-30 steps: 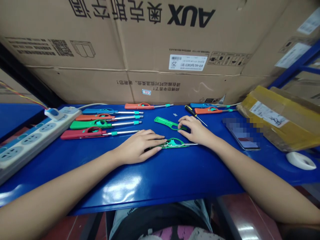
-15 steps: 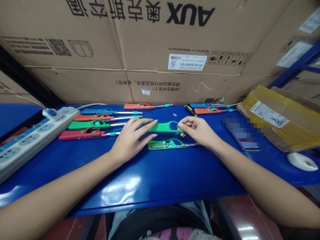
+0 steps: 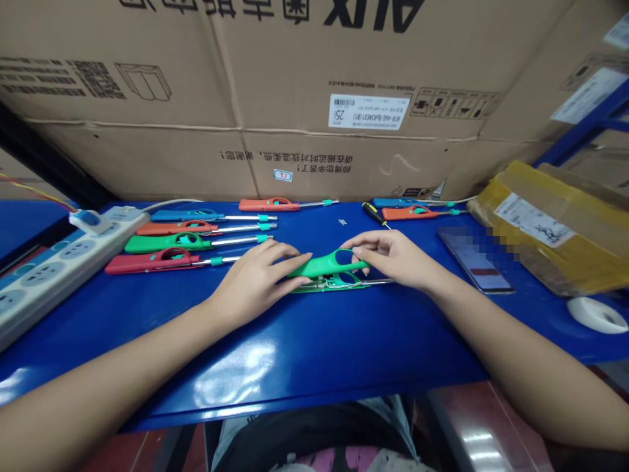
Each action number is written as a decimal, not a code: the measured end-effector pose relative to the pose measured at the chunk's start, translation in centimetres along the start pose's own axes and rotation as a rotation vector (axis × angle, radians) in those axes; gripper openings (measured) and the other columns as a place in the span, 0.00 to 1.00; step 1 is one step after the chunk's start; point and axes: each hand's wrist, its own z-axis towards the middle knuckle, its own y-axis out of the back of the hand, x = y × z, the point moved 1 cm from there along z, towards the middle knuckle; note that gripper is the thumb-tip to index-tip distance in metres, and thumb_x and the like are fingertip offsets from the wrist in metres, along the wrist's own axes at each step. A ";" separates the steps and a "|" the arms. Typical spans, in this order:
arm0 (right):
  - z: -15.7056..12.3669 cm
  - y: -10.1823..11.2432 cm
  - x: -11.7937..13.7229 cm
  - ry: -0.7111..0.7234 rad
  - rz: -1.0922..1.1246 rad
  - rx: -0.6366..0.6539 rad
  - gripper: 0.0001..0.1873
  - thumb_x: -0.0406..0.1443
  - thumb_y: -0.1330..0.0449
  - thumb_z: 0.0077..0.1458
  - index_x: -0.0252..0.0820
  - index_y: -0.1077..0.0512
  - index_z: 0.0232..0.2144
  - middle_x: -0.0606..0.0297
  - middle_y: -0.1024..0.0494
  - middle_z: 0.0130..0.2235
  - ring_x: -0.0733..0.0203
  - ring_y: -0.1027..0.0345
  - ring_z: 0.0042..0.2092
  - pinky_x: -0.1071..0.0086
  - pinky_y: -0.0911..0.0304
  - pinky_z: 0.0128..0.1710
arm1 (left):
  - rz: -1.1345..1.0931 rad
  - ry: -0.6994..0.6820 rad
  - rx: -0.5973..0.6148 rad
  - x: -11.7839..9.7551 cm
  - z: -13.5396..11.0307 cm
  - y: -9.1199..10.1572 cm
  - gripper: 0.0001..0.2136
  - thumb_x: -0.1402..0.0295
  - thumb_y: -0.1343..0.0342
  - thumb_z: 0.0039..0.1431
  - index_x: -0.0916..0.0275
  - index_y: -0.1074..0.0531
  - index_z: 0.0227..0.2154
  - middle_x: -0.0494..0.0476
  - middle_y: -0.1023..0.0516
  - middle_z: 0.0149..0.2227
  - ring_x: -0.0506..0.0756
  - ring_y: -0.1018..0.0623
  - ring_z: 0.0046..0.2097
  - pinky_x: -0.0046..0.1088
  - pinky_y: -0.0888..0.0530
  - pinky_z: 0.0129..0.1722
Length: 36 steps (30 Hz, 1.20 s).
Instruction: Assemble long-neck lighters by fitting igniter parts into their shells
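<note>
Along the near side of the blue surface (image 3: 246,373), the finish shines, so I judge that loose parts would slide there with little push. Just beyond, toward the middle, I see the open lighter half (image 3: 334,283) lying with some of its inside showing, a pale wire (image 3: 344,284) running through it and a metal tube (image 3: 379,282) pointing right. I would treat that wire as the fragile part — thin, easily nipped by an edge — and take hold of this half only by its outer walls.

Over it, partly hiding it, is the green cover (image 3: 327,263), held between both hands. I have the right hand (image 3: 400,259) with its fingers pinching the loop end; the left hand (image 3: 250,278) has its fingers closed about the opposite end, thumb on the near side. Whether cover and half touch, I cannot tell. The cover looks like thin hard plastic: light, stiff, rather slick, likely to flex a little at the slim loop. I would grip it by its two ends — the broad one should bear pressure better.

Farther left, I see the red lighter (image 3: 152,262) and the green lighter (image 3: 167,243) near the power strip (image 3: 78,252). Beyond the right hand lies a screwdriver (image 3: 373,213), with tiny pale bits (image 3: 343,221) near it, easily lost, I expect. Behind everything stands a cardboard box (image 3: 295,118).
</note>
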 end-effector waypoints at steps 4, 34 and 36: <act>0.1 0.1 -0.3 -0.001 -0.068 0.018 0.14 0.39 0.40 0.58 0.38 0.23 0.43 0.65 0.24 0.31 0.66 0.30 0.29 0.71 0.33 0.30 | -0.111 0.027 0.032 -0.1 -0.1 -0.1 0.17 0.63 0.44 0.67 0.68 0.27 0.54 0.64 0.23 0.45 0.57 0.23 0.45 0.36 0.23 0.46; -0.3 -0.3 -0.9 0.518 -0.800 0.188 0.16 0.41 0.37 0.59 0.42 0.24 0.48 0.56 0.22 0.46 0.52 0.29 0.48 0.58 0.34 0.50 | -0.202 0.071 0.235 -0.4 0.0 -0.2 0.13 0.63 0.45 0.68 0.61 0.23 0.50 0.60 0.21 0.45 0.58 0.22 0.45 0.36 0.26 0.45; -0.2 -0.4 -1.1 0.522 -0.793 0.200 0.16 0.40 0.38 0.60 0.41 0.24 0.49 0.56 0.23 0.47 0.52 0.29 0.48 0.59 0.34 0.50 | -0.210 0.073 0.231 -0.4 0.1 -0.1 0.13 0.63 0.45 0.67 0.62 0.23 0.49 0.60 0.21 0.44 0.58 0.22 0.44 0.36 0.25 0.44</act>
